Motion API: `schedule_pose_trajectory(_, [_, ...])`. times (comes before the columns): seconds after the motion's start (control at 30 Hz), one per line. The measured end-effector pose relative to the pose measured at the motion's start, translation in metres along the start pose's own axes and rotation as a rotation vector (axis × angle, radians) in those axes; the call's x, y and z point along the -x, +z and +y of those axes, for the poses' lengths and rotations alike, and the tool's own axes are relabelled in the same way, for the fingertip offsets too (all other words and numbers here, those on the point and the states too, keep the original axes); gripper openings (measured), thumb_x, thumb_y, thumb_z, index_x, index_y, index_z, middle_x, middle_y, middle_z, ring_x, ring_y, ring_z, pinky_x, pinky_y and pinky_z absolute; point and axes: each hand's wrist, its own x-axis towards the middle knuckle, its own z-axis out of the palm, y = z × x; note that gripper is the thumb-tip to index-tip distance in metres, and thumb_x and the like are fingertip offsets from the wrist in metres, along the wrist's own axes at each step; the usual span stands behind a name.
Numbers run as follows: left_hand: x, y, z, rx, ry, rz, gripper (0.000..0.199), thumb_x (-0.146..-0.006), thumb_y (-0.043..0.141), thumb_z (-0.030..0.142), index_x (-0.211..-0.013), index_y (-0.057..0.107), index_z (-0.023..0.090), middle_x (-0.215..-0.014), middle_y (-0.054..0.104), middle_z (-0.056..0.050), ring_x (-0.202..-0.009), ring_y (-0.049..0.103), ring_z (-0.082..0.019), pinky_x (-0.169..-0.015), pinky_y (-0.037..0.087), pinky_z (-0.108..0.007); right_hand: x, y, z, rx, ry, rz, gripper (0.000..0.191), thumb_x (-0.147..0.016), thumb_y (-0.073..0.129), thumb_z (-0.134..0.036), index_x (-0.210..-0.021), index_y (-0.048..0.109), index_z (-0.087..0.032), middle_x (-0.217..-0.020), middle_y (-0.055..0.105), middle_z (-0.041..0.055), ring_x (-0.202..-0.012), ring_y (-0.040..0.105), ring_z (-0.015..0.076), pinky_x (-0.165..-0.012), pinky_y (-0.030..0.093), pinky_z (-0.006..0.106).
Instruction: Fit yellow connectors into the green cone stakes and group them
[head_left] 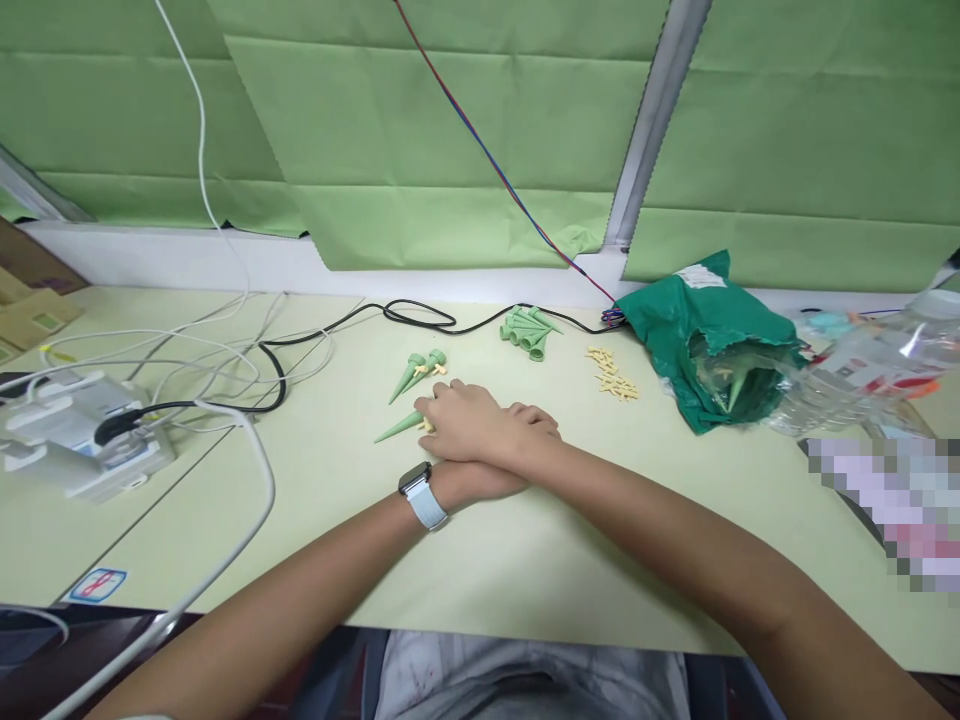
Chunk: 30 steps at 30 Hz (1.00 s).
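Two hands lie stacked and relaxed, my right hand (pixel 465 420) open over my left hand (pixel 484 483), gripping nothing, its fingertips just beside a green plastic spike (pixel 397 427); to the far right, spare spikes (pixel 529 333) and yellow pieces (pixel 611 373) sit in separate heaps, apparently sorted by kind.

white power strip (pixel 82 440); black cable (pixel 283 385); green bag (pixel 705 320); clear plastic bottle (pixel 877 365); green blinds (pixel 450 130)

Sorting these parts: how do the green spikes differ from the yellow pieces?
The green spikes are long tapered cones; the yellow pieces are far smaller and branched. The spikes lie in separate small groups, the yellow pieces in one scattered patch. Both lie on the desk and look plastic.
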Motion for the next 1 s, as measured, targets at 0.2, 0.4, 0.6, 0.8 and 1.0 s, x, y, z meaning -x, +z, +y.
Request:
schedule_pose_trajectory(0.2, [0.000, 0.000, -0.010, -0.114, 0.106, -0.060, 0.037, -0.088, 0.060, 0.017, -0.121, 0.066, 0.030, -0.122, 0.068, -0.007, -0.113, 0.062, -0.029, -0.100, 0.051, -0.046, 0.005, -0.006, 0.019, -0.022, 0.115, -0.036, 0.032, -0.082, 0.056, -0.017, -0.114, 0.061, -0.019, -0.107, 0.063, 0.0134, -0.083, 0.065, 0.0275, -0.062, 0.049, 0.035])
schedule_pose_trajectory(0.4, [-0.002, -0.001, -0.004, -0.239, 0.105, -0.098, 0.009, -0.084, 0.056, 0.019, -0.081, 0.064, 0.022, -0.090, 0.068, -0.009, -0.083, 0.061, -0.028, -0.079, 0.052, -0.044, 0.051, -0.020, 0.069, -0.218, 0.270, 0.275, 0.038, -0.090, 0.060, -0.032, -0.128, 0.057, -0.025, -0.119, 0.064, 0.0081, -0.088, 0.066, 0.0228, -0.074, 0.051, 0.034])
schedule_pose_trajectory(0.6, [-0.014, -0.013, -0.011, 0.177, -0.030, -0.044, 0.028, -0.081, 0.044, 0.012, -0.080, 0.070, 0.021, -0.099, 0.069, -0.008, -0.103, 0.064, -0.026, -0.099, 0.046, -0.041, 0.126, -0.002, 0.101, -0.386, 0.258, 0.509, 0.040, -0.094, 0.059, -0.029, -0.133, 0.054, -0.024, -0.126, 0.061, 0.0089, -0.082, 0.067, 0.0174, -0.075, 0.055, 0.033])
schedule_pose_trajectory(0.8, [-0.020, -0.017, -0.009, 0.514, -0.290, 0.146, 0.016, -0.090, 0.053, 0.027, -0.089, 0.066, 0.018, -0.079, 0.062, -0.002, -0.070, 0.058, -0.016, -0.073, 0.046, -0.032, 0.155, 0.002, 0.094, -0.166, 0.068, 0.469, 0.045, -0.096, 0.058, -0.028, -0.140, 0.050, -0.024, -0.133, 0.061, 0.0116, -0.092, 0.069, 0.0213, -0.078, 0.056, 0.035])
schedule_pose_trajectory(1.0, [-0.018, -0.019, -0.003, 0.463, -0.214, 0.103, 0.025, -0.091, 0.063, 0.038, -0.098, 0.071, 0.016, -0.092, 0.065, -0.005, -0.082, 0.056, -0.017, -0.077, 0.044, -0.029, 0.145, 0.000, 0.077, -0.162, -0.020, 0.383, 0.051, -0.100, 0.051, -0.027, -0.150, 0.039, -0.023, -0.126, 0.067, 0.0108, -0.102, 0.068, 0.0247, -0.081, 0.057, 0.038])
